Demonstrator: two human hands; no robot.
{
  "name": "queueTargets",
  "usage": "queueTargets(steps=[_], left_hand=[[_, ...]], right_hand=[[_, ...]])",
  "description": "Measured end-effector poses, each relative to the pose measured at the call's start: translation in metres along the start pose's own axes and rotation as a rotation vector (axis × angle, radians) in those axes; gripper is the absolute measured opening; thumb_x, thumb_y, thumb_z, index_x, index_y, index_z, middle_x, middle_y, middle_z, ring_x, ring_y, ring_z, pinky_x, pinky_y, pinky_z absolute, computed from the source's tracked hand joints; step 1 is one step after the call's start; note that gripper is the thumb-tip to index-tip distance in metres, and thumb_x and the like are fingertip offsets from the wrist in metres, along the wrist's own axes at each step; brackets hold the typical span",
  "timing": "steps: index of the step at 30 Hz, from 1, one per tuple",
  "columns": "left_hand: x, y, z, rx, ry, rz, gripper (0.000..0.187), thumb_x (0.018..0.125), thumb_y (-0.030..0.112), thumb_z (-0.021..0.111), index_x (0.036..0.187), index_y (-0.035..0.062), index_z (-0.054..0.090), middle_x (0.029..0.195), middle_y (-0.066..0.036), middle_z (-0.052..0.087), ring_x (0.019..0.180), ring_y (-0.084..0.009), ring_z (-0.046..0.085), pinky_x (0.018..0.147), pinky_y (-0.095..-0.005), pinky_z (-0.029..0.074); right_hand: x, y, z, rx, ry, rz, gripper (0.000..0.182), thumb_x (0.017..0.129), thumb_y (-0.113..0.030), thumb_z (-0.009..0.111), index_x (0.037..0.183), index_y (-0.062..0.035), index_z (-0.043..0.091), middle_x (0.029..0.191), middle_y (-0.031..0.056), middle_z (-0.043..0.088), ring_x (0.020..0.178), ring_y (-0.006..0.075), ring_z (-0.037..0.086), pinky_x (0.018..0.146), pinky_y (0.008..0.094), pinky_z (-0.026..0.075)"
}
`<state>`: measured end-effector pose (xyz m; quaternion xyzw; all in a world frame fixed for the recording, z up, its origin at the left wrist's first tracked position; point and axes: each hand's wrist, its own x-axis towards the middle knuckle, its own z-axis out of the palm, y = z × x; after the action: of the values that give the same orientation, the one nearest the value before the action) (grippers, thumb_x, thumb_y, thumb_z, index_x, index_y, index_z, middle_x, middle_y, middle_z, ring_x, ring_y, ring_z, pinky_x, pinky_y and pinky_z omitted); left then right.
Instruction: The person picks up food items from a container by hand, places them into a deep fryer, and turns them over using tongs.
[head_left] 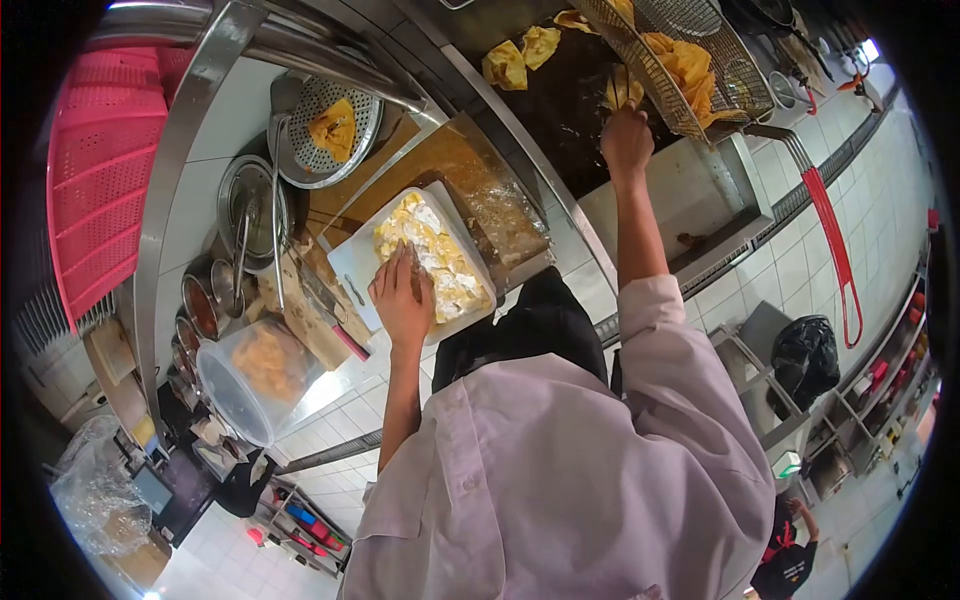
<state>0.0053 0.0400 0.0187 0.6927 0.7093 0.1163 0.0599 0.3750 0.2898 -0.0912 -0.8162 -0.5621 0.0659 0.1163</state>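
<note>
At the fryer | right hand (627,138) fingers closed on battered piece (622,92) over oil | left hand (402,300) flat, open, in floured tray (352,262) | risk: dropped piece splashes oil, burns.

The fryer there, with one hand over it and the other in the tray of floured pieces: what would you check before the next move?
1. Left hand on the floured pieces in the white tray: ok.
2. Right hand holding pieces over the dark oil: ok.
3. Wire basket hung above the oil, holding fried pieces: ok.
4. Pieces floating apart in the oil: ok.
5. Oil heat: cannot tell.
</note>
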Motion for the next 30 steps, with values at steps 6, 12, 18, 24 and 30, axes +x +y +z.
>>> queueTargets(steps=[6,12,18,24,30], left_hand=[[-0.004,-0.003,0.002,0.018,0.007,-0.003,0.052,0.095,0.017,0.065,0.146,0.0101,0.059,0.150,-0.007,0.060,0.131,-0.0298,0.056,0.112,-0.0447,0.038],[-0.003,-0.002,0.001,0.005,0.004,-0.011,0.051,0.095,0.016,0.064,0.146,0.0107,0.059,0.150,-0.007,0.060,0.131,-0.0299,0.056,0.112,-0.0448,0.038],[-0.002,-0.001,0.000,-0.007,0.002,-0.007,0.053,0.095,0.017,0.064,0.147,0.0107,0.059,0.151,-0.007,0.060,0.132,-0.0302,0.055,0.112,-0.0451,0.038],[-0.002,0.000,-0.001,-0.011,0.002,-0.008,0.053,0.095,0.018,0.064,0.147,0.0102,0.059,0.150,-0.008,0.060,0.131,-0.0307,0.056,0.111,-0.0451,0.038],[-0.002,-0.001,-0.001,-0.022,0.004,-0.006,0.053,0.095,0.017,0.064,0.147,0.0100,0.059,0.150,-0.008,0.060,0.131,-0.0312,0.056,0.111,-0.0454,0.038]], right_hand=[[-0.018,-0.016,-0.012,0.034,-0.038,-0.006,0.033,0.100,-0.018,0.056,0.126,0.0005,0.058,0.107,0.0255,0.068,0.086,0.0415,0.076,0.069,0.0490,0.063],[-0.034,-0.010,0.010,0.053,-0.012,0.018,0.035,0.098,-0.020,0.060,0.127,-0.0002,0.059,0.109,0.0258,0.067,0.087,0.0414,0.075,0.070,0.0507,0.062],[-0.079,-0.022,-0.019,0.129,-0.055,-0.144,0.046,0.100,-0.021,0.058,0.140,0.0015,0.055,0.111,0.0247,0.066,0.084,0.0419,0.074,0.070,0.0519,0.061],[-0.089,-0.025,-0.020,0.066,-0.137,-0.159,0.048,0.103,-0.022,0.056,0.146,-0.0027,0.054,0.114,0.0221,0.064,0.086,0.0413,0.073,0.070,0.0506,0.061],[-0.073,-0.015,-0.010,-0.033,-0.182,-0.276,0.041,0.102,-0.021,0.057,0.138,-0.0004,0.058,0.108,0.0208,0.069,0.085,0.0404,0.075,0.067,0.0491,0.061]])
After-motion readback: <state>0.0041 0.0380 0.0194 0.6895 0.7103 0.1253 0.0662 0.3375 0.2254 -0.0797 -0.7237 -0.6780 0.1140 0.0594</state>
